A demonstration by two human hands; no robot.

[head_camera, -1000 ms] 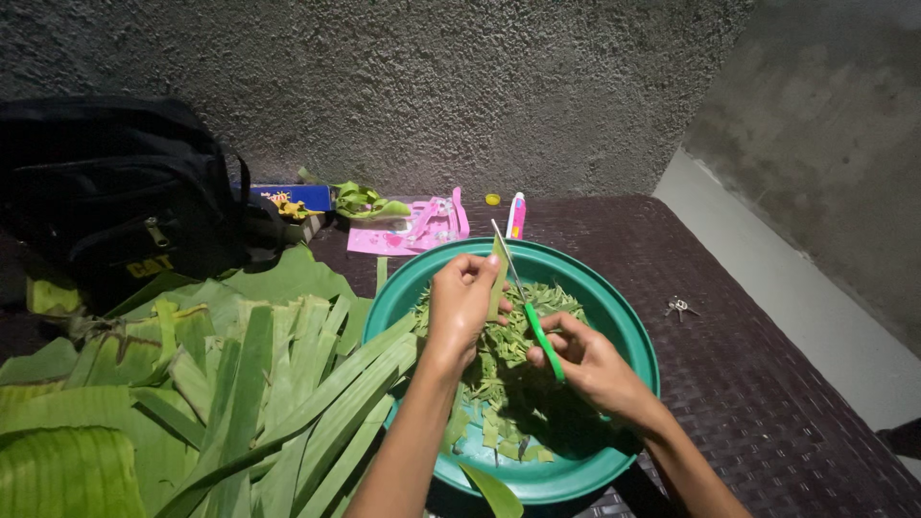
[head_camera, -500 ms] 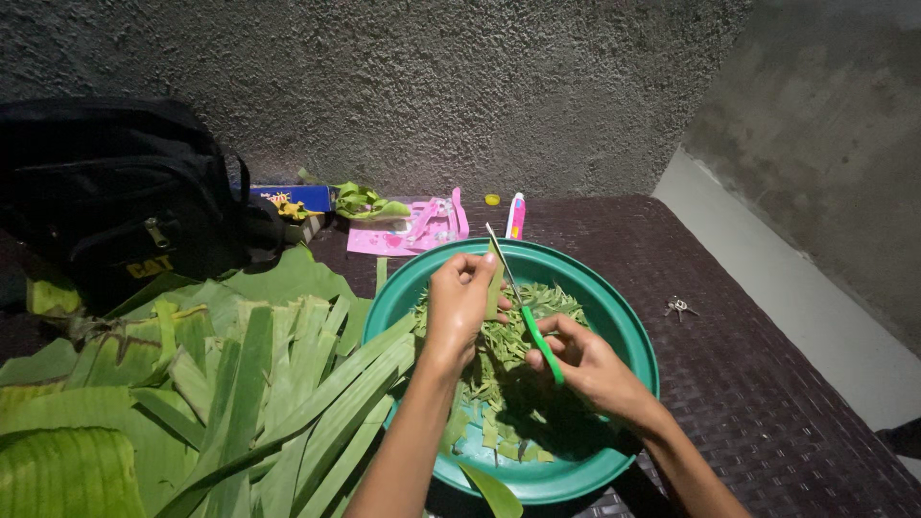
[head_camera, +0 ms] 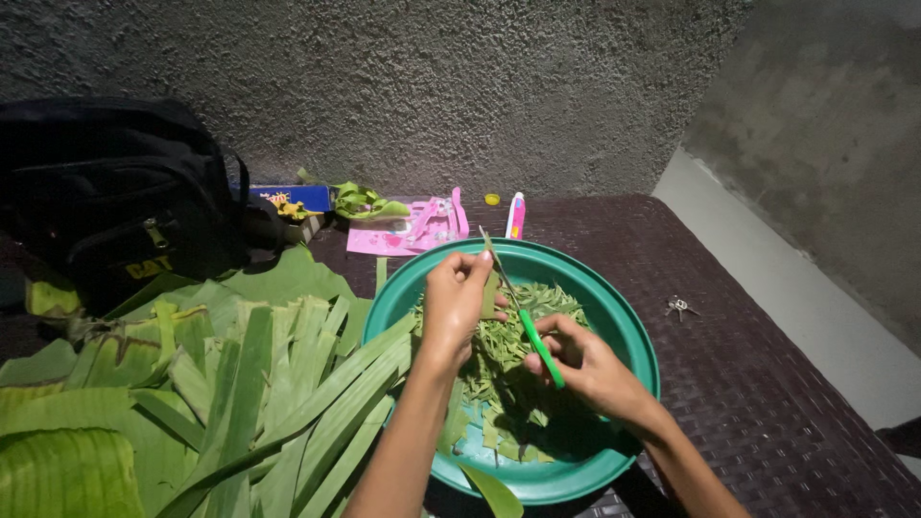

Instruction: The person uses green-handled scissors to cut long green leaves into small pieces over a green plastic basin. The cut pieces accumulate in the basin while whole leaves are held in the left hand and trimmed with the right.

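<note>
Woven dark-brown wicker tabletop (head_camera: 758, 384) lies under everything I am working on, set against a rough grey plaster wall (head_camera: 432, 86). At my far left a bulky black fabric backpack (head_camera: 115, 192) leans on that wall. Next in bulk is the heap of long green banana-leaf strips (head_camera: 249, 384), fanned across the left half of the table, their ends reaching over the rim of the round teal plastic basin (head_camera: 628, 331) in front of me. Inside the basin lies a loose pile of small cut green leaf pieces (head_camera: 499, 374).

Over that pile my left hand (head_camera: 456, 302) is closed around a narrow green leaf strip (head_camera: 490, 288), pinched upright between thumb and fingertips above the middle of the basin. My right hand (head_camera: 585, 369) grips the green-handled scissors (head_camera: 523, 307), fingers wrapped on the handles, the steel blades pointing up and away from me and meeting the strip just beside my left fingers.

Beyond the basin, near the wall, sit a flat pink plastic packet (head_camera: 413, 230), a blue cardboard box (head_camera: 293, 199) beside the backpack, and a small white tube with a pink end (head_camera: 516, 216). Well apart on the right, a small bunch of metal keys (head_camera: 679, 307) rests on the wicker.
</note>
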